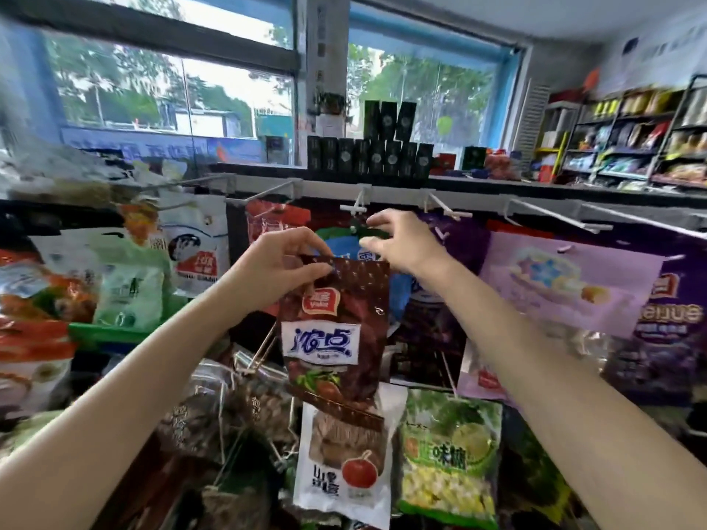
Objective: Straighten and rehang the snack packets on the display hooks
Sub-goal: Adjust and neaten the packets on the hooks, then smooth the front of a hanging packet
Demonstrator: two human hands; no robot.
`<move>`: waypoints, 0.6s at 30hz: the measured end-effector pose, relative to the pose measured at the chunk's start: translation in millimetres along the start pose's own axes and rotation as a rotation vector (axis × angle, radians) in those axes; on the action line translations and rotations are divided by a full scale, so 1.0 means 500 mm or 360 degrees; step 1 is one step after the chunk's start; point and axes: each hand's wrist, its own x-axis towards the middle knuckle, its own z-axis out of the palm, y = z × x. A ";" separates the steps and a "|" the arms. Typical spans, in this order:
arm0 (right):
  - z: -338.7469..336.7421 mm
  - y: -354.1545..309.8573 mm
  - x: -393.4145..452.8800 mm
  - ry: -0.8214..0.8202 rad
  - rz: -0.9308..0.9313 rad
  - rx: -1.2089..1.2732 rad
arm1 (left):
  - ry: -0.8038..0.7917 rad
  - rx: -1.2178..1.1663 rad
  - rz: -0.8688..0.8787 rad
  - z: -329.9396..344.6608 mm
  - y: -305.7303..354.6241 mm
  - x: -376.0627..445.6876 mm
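Nearest, at 6 o'clock, a glossy white packet and a crinkled green packet hang edge to edge, leaving little free room. Above them at centre, the left hand pinches the flat top seam of the shiny brown snack packet. At 12 o'clock the right hand pinches a dark green packet top just below a white T-ended hook, with slim neighbouring pegs jutting forward.

My left hand pinches the brown packet by its top edge. Above that packet, my right hand pinches a green packet just under a white hook.
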 end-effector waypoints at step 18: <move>-0.095 0.003 -0.086 -0.0021 0.0237 -0.0734 | 0.0078 -0.0020 -0.0024 -0.005 0.019 0.082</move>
